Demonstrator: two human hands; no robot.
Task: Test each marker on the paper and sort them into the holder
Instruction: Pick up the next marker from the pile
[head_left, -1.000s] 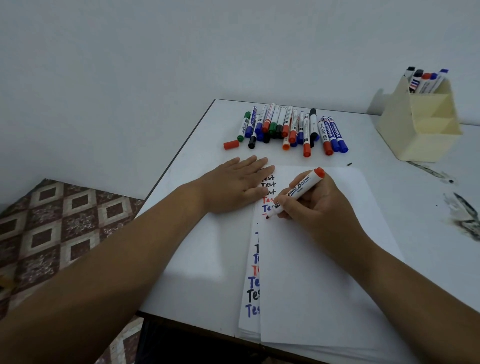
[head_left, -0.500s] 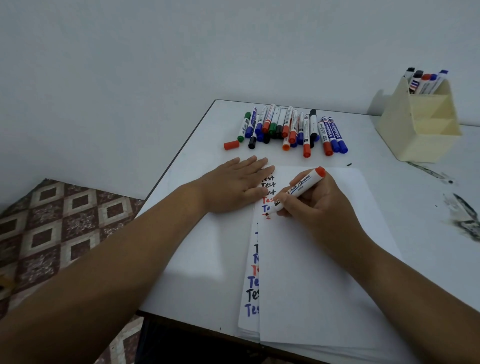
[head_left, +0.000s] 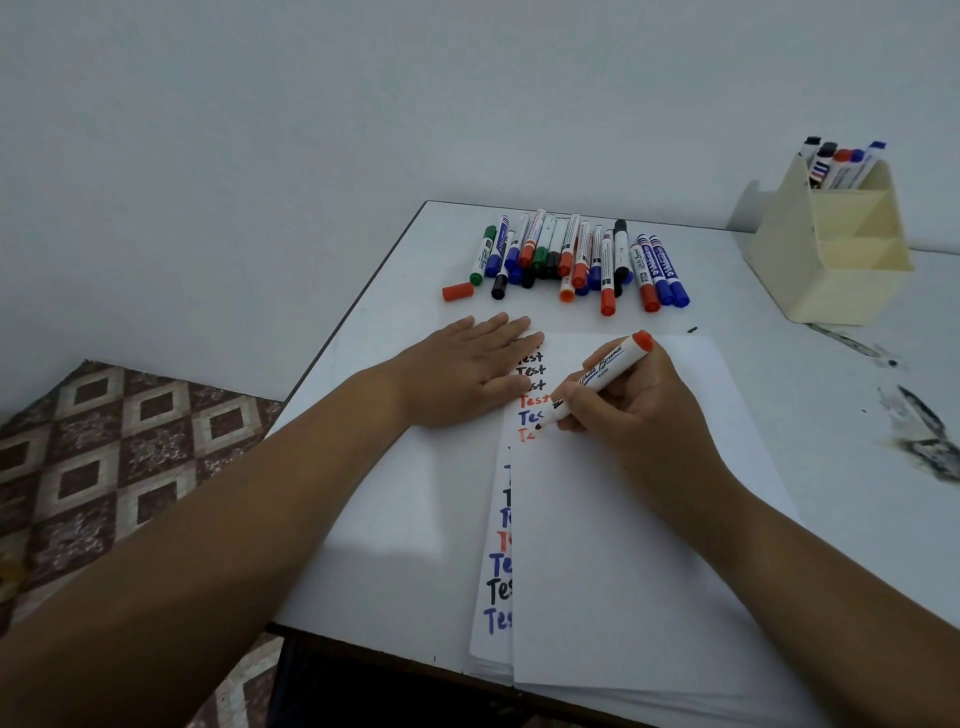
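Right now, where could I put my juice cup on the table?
Bare table between the marker pile and cream holder. Crowded: paper stack, left hand, right hand.

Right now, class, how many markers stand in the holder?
5, all in the rear compartment of the holder: black marker, second black marker, red marker, blue marker, tall blue marker. Shorter ones may be hidden inside.

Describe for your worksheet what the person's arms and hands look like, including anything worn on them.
Both forearms are bare all the way to the picture's edge: no sleeves show. The left hand and right hand wear no gloves, and no rings, watch or bracelets are visible. No marks or ink stains can be made out on them.
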